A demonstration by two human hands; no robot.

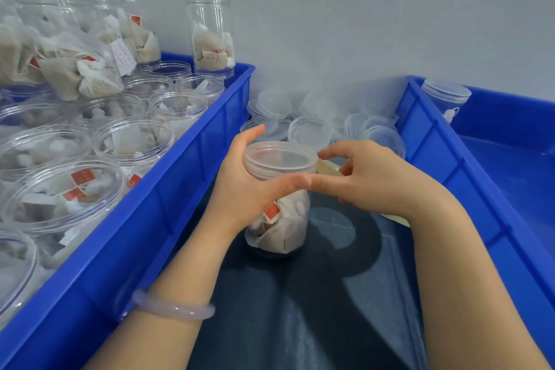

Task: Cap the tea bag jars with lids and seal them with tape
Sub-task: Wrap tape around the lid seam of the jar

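Now the jar stands on the dark counter, lid already on top. Left hand grips its neck; right hand is at the lid edge, fingers curled, holding sth. or not I cannot tell. Better keep the jar steady and press the lid flat before taping.

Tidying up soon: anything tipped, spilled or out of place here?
At the back of the left bin, filled jars lie tilted on top of the upright open ones. Loose lids sit heaped between it and the right bin. Nothing looks spilled.
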